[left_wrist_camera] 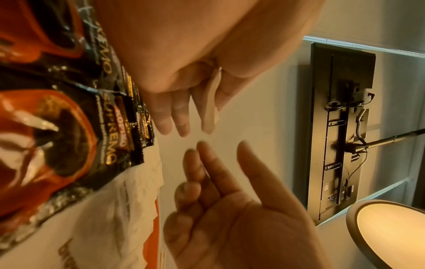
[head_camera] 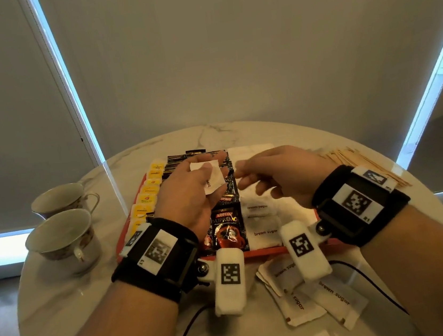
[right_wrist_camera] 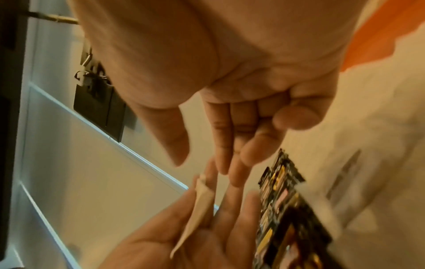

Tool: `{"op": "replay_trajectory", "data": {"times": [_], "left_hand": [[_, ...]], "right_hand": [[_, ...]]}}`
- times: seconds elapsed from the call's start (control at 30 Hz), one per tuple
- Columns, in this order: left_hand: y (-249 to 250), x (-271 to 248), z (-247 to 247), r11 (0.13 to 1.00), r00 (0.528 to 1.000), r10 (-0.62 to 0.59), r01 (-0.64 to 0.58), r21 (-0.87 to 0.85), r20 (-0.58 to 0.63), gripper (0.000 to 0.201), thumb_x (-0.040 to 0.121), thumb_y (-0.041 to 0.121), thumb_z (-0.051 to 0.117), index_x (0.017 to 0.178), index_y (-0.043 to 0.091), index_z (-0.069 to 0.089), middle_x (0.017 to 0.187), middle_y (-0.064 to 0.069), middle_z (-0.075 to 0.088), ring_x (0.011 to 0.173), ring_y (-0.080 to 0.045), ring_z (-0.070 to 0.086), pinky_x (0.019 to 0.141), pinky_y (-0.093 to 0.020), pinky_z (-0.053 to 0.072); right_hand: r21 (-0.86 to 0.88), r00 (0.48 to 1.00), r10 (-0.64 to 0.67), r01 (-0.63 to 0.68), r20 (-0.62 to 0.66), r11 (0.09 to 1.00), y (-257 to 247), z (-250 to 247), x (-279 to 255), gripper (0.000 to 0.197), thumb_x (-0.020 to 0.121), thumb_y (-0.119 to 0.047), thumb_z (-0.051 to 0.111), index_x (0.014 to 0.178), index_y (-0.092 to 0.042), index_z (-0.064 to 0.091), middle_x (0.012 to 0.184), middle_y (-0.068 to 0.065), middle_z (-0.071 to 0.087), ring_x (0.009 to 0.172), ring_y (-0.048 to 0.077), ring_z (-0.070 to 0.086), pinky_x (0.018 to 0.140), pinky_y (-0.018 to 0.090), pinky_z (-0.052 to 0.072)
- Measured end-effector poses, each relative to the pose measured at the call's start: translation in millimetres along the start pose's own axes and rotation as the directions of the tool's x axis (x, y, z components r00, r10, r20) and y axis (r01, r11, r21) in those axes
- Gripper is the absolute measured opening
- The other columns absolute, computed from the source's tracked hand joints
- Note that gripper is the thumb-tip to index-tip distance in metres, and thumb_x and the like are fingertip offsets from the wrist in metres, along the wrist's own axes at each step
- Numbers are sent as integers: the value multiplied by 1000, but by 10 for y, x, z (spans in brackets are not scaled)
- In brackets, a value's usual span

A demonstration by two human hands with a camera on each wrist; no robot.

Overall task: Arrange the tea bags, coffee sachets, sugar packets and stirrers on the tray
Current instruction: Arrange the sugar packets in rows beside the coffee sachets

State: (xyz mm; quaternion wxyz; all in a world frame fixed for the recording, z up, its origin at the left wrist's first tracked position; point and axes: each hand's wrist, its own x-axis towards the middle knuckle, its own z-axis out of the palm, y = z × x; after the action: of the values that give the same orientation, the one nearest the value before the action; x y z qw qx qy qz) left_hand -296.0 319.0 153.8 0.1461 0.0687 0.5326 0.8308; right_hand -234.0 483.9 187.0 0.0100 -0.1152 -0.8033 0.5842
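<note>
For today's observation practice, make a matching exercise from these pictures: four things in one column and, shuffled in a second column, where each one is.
Column A
1. tea bags
2. coffee sachets
3. stirrers
4. cups

Column B
a. loose heap on the table, right of the tray
b. middle column of the tray
c. on the table, left of the tray
d. left column of the tray

Pairs: 1-d, 2-b, 3-a, 4-c
</note>
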Motion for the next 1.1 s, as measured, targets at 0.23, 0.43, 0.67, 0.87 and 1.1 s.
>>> {"op": "replay_trajectory", "data": {"times": [0.23,0.43,0.67,0.87,1.1], "left_hand": [[-78,-30,26,1000,990,15,-14,-11,142,28,103,12,58,130,11,65,123,-10,75,117,-27,71,98,-45,58],[-120,19,-18,997,998,27,-31,73,51,15,95,6,69,110,5,70,104,-12,79,88,-18,77,72,-29,61],[-106,40,-12,991,991,132,-133,-10,-30,15,96,3,68,108,8,60,98,-12,79,90,-26,79,63,-28,61],[-128,38,-36,974,979,200,-202,102,21,23,88,-12,69,84,9,62,95,-13,77,96,-29,77,69,-27,61],[-81,-7,-34,959,980,191,-197,202,50,30,91,-12,65,100,13,79,101,-2,81,97,-18,78,74,-23,61]], "right_hand": [[321,993,-119,116,-9,940,123,192,102,20,89,-13,74,103,1,70,80,3,71,63,10,61,62,26,45],[539,998,-62,47,9,841,223,98,168,8,89,-5,71,94,-10,66,86,8,71,64,11,60,61,26,45],[479,997,-37,-1,68,878,279,186,141,35,89,-3,70,121,8,63,81,8,67,58,10,54,53,22,46],[478,999,-28,12,25,878,289,185,108,32,93,-12,70,116,10,65,80,10,69,56,11,56,57,27,49],[430,994,-10,56,-109,901,277,97,109,14,97,-13,66,100,-1,72,81,10,69,62,15,60,62,31,55]]}}
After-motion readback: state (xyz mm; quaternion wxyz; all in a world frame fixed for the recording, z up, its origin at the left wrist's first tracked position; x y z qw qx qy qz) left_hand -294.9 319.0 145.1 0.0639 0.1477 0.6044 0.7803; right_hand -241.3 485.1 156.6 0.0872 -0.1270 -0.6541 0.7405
